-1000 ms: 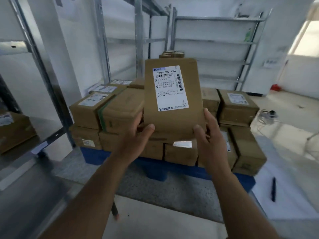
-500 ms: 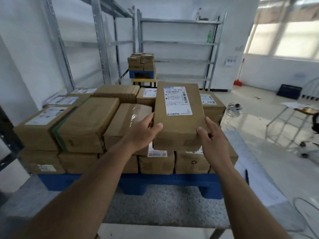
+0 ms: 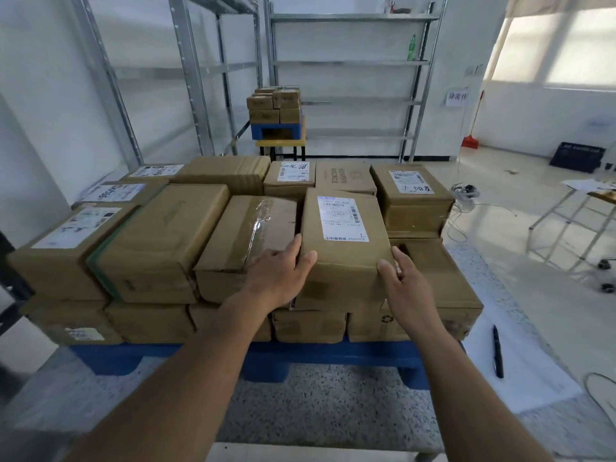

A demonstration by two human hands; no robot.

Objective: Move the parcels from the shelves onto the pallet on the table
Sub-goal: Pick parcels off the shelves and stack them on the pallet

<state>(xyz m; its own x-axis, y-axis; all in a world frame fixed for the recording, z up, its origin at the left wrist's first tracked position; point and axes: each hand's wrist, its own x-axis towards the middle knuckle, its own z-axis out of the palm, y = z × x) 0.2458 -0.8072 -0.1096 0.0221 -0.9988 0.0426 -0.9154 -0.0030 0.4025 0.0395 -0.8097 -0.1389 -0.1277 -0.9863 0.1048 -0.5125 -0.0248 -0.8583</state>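
Note:
A brown cardboard parcel [image 3: 343, 248] with a white shipping label lies on the upper layer of stacked parcels, between a taped box [image 3: 246, 241] and lower boxes on its right. My left hand [image 3: 280, 278] holds its near left corner, thumb on top. My right hand [image 3: 405, 285] holds its near right corner. The stack stands on a blue pallet [image 3: 333, 355] on a speckled grey table [image 3: 316, 405].
Empty metal shelves [image 3: 353, 61] line the back wall. A second small pallet of parcels [image 3: 275, 108] stands on a yellow stand behind. A black pen [image 3: 497, 351] lies on white paper at the table's right. Cables and a chair are on the floor at right.
Both hands have lowered the labelled parcel from mid-air down onto the stack's upper layer. The view has swung right and closer to the pallet.

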